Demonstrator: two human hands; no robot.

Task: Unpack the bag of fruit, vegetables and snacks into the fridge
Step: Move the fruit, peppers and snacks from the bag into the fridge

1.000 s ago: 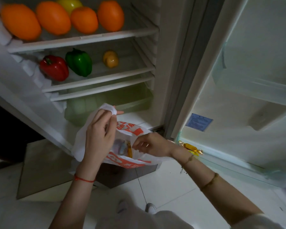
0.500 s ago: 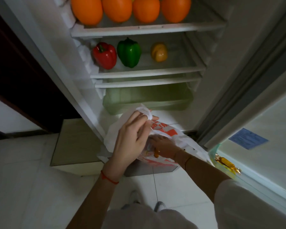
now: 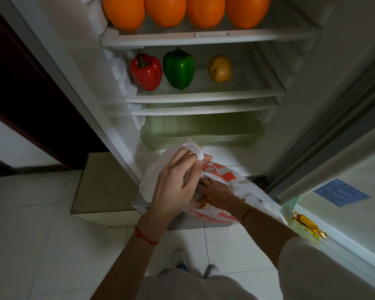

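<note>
Left hand point(image 3: 173, 189) pinches the bag point(image 3: 243, 187) handle, holding it open. Right hand point(image 3: 218, 192) is inside, fingers hidden; grip can't be told.

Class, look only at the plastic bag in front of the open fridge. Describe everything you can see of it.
The plastic bag is thin, crinkled and white with red-orange printing. It hangs open in front of the fridge's lower part, below the green drawer. The left hand grips its bunched handle at the top, holding it up. The right hand reaches inside through the mouth, at a small orange item; most of the contents are hidden. Its lower right edge drapes toward the door.
</note>
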